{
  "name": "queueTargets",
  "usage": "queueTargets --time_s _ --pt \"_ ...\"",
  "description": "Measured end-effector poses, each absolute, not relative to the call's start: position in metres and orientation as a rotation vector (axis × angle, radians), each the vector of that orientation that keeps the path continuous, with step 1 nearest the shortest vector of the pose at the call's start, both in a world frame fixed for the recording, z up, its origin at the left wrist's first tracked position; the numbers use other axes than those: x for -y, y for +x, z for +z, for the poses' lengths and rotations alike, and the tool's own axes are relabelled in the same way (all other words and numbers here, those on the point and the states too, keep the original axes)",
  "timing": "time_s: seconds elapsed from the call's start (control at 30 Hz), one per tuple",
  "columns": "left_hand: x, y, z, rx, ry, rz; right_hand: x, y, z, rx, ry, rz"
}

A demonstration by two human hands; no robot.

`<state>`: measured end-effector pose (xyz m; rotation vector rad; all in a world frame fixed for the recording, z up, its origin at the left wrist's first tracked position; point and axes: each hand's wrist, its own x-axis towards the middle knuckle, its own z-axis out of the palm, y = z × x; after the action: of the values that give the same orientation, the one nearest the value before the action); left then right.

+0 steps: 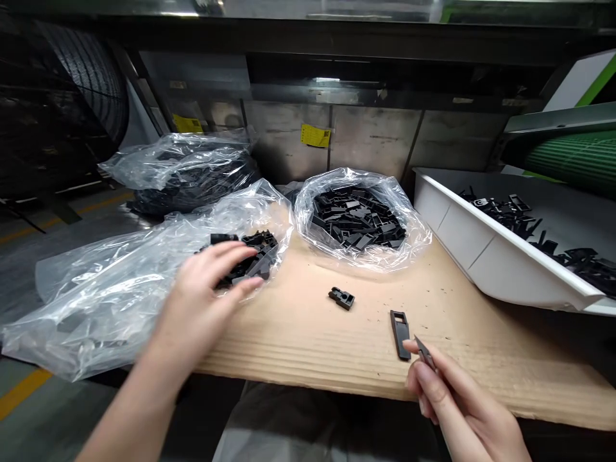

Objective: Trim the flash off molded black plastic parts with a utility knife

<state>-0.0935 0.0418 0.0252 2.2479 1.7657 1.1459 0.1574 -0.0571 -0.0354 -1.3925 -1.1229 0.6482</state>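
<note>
Work looks only partway along to me, with lots of black bits all around. Two of them lie apart on the counter [298,340]: a small chunky piece [342,298] near the middle, and a long flat piece [400,337] with a hole at its far end, close to the right hand [450,388]. They are not joined. The right hand has its fingers pinched on a thin pointed blade [424,354], just beside the long flat piece; I can't tell if a fingertip touches it. The left hand [202,282] is at the mouth of the left clear bag [120,282], its thumb and fingers wide apart by some black parts [264,260]. I can't tell if it touches any. Behind the small chunky piece, a round clear bag [418,242] holds a big heap [360,218] of dark pieces, and the white bin [500,260] on the right holds many more. I can't tell which piles are done and which are waiting. The two loose pieces don't seem put away yet, because they lie outside the bags and the bin.
</note>
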Motion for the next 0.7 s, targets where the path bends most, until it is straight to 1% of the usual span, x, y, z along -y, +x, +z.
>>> queueTargets --time_s 0.07,0.13,0.27,0.33,0.43,0.5,0.6,0.7 --pt "-0.042 -0.068 0.018 -1.450 2.421 0.881 0.054 0.162 -0.036 1.125 -1.448 0.635" --pt "-0.045 -0.038 0.013 -1.227 2.519 0.704 0.052 0.167 -0.036 1.155 -1.475 0.659" --pt "-0.059 0.000 0.015 -1.114 2.572 0.634 0.055 0.175 -0.041 1.225 -1.418 0.726" --pt "-0.057 0.004 0.019 -1.060 2.565 0.636 0.060 0.176 -0.043 1.217 -1.355 0.730" --pt "-0.033 0.002 0.018 -0.988 2.484 0.698 0.066 0.173 -0.042 1.265 -1.333 0.559" --pt "-0.012 0.001 0.009 -0.926 2.281 0.827 0.066 0.171 -0.038 1.409 -1.314 0.448" --pt "0.010 0.003 -0.009 -0.895 1.954 0.989 0.062 0.168 -0.031 1.614 -1.302 0.379" --pt "0.013 0.006 -0.021 -0.902 1.822 1.044 0.057 0.167 -0.029 1.778 -1.314 0.333"
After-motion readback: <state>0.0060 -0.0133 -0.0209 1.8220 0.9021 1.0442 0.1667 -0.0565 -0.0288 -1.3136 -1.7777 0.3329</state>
